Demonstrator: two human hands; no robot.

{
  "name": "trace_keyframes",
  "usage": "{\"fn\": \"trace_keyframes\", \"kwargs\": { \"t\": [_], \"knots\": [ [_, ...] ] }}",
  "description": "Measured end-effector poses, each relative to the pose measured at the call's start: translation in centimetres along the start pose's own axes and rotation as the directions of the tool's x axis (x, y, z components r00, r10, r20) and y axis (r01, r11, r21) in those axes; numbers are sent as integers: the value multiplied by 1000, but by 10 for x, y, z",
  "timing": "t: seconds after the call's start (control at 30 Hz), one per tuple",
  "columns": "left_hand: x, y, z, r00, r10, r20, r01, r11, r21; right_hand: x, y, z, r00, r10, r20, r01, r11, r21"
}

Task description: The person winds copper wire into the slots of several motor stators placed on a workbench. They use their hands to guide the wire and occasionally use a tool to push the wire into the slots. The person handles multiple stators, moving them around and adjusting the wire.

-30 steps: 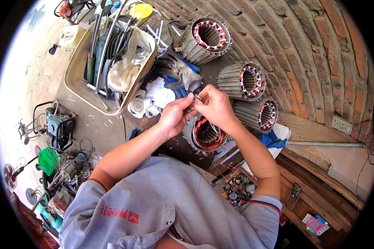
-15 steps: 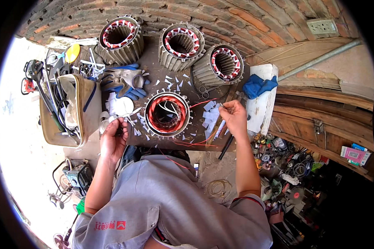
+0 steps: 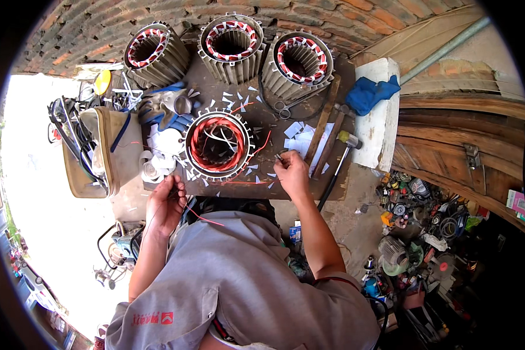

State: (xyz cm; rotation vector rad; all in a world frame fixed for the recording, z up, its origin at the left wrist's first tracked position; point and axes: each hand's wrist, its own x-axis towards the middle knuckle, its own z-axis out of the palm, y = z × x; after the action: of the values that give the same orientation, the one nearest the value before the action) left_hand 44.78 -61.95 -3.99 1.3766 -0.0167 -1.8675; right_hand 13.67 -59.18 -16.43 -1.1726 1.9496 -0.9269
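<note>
A ribbed motor stator (image 3: 219, 146) with red windings lies face up on a dark workbench (image 3: 262, 122). My left hand (image 3: 164, 204) sits at the bench's near left edge and pinches a thin red wire (image 3: 201, 217) that trails across my grey shirt. My right hand (image 3: 291, 173) rests on the bench to the right of the stator, fingertips closed on a small dark piece by scattered white paper slips (image 3: 300, 139). What exactly that piece is, I cannot tell.
Three more stators (image 3: 230, 39) stand along the brick wall. A hammer (image 3: 339, 160), scissors (image 3: 283, 108) and wooden sticks lie right of the stator. A blue cloth (image 3: 372, 93) sits on a white block. An open tool bag (image 3: 99, 151) is at left; clutter covers the floor at right.
The view swung from the side to straight over the bench. My hands, held together a second ago, have separated: left to the bench's near edge, right onto the bench beside the stator.
</note>
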Motion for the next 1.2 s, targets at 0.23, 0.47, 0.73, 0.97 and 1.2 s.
{"fn": "trace_keyframes", "kwargs": {
  "t": [0.23,0.47,0.73,0.97,1.2],
  "knots": [
    [-7,-10,-2,1000,2,16,-2,1000,20,53,14,-41,979,-128,-156,96,975,-202],
    [-12,-12,5,999,-5,48,4,999,37,76,-9,-33,982,-182,49,188,927,-324],
    [-17,-15,3,1000,3,25,-4,998,64,87,-4,-18,987,-159,31,158,904,-398],
    [-16,-20,4,998,-6,68,3,999,54,85,5,-25,978,-205,25,194,873,-447],
    [-18,-20,6,998,-8,67,4,998,62,70,-14,-26,921,-390,-1,335,792,-511]
  ]
}}
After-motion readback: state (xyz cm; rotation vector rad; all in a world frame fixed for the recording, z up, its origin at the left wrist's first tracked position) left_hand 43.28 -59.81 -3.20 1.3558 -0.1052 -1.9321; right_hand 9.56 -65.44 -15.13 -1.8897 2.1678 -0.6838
